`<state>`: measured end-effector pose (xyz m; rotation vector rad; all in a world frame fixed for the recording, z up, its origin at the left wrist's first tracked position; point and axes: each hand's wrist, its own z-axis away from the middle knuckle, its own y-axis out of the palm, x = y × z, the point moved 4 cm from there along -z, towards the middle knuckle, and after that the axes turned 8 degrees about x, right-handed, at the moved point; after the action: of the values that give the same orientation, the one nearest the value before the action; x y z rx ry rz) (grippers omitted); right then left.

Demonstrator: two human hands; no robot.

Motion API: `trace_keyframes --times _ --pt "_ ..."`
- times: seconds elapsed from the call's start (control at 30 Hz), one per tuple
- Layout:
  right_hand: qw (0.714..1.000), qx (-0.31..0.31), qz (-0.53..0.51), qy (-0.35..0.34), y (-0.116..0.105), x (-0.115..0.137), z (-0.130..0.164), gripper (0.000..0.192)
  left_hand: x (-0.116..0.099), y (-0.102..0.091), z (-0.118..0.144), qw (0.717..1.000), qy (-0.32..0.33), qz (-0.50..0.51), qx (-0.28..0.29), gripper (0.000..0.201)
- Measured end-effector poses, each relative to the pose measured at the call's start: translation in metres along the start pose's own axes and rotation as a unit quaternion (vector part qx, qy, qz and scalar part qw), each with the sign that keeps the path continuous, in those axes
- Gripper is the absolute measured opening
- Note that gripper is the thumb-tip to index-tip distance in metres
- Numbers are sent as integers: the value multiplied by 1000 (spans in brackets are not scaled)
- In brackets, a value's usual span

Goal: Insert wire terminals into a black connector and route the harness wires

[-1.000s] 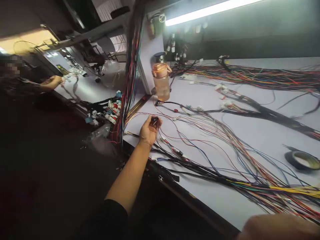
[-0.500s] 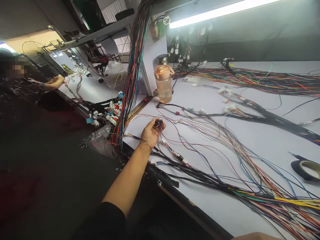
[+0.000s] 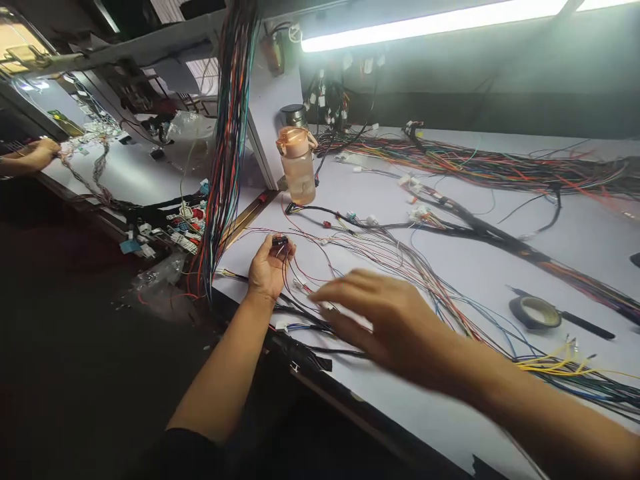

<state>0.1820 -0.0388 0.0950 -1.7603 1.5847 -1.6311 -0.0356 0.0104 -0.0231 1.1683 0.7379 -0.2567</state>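
My left hand (image 3: 267, 272) is closed around a small black connector (image 3: 280, 241), with thin red and dark wires hanging from it over the palm. To its right, my right hand (image 3: 383, 317) reaches in above the bench, blurred by motion. Its fingers stretch toward the left hand, thumb apart, and nothing shows between them. Beneath the right hand, a small white connector (image 3: 299, 285) on wires is partly covered. Another white connector (image 3: 281, 327) with blue wires lies near the bench's front edge.
A water bottle (image 3: 297, 170) stands by the upright post. A thick hank of wires (image 3: 233, 133) hangs left of it. Black-taped harness branches (image 3: 480, 230) spread across the white bench. A tape roll (image 3: 535, 313) lies at right. Another person's hand (image 3: 43, 153) works at far left.
My right hand has come in from the bottom right, moving toward the left hand. The left hand still holds the black connector. The whole view has swung right.
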Motion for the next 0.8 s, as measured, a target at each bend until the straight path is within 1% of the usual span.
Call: trace_keyframes --times 0.07,0.13,0.17,0.23,0.3,0.4,0.47,0.53,0.6,0.67,0.73,0.8 --pt "996 49 28 69 11 -34 -20 22 -2 -3 -1 999 21 26 -15 16" --pt "985 93 25 143 24 -67 -43 22 -3 -6 -1 998 28 45 -28 15" --pt "979 104 21 172 31 -80 -57 23 -3 -7 -1 998 30 50 -32 14" --pt "973 111 26 202 43 -98 -90 24 -3 -8 0 997 37 56 -38 12" --pt "971 112 52 203 56 -106 -127 26 -4 -10 2 996 50 58 -46 10" --pt "971 125 83 185 82 -110 -177 27 -6 -14 3 993 72 66 -73 8" --pt "971 133 98 173 102 -113 -205 30 -7 -17 4 990 82 71 -94 9" --pt "969 139 117 165 120 -118 -226 34 -8 -20 5 987 83 72 -114 9" --pt "966 144 138 163 135 -124 -240 34 -9 -21 6 986 80 72 -131 8" --pt "963 151 155 163 145 -128 -247 27 -8 -22 6 983 77 81 -144 7" --pt "961 154 164 164 147 -131 -246 20 -8 -22 6 982 74 92 -150 6" --pt "961 150 166 161 139 -132 -235 19 -8 -21 6 982 69 100 -147 7"
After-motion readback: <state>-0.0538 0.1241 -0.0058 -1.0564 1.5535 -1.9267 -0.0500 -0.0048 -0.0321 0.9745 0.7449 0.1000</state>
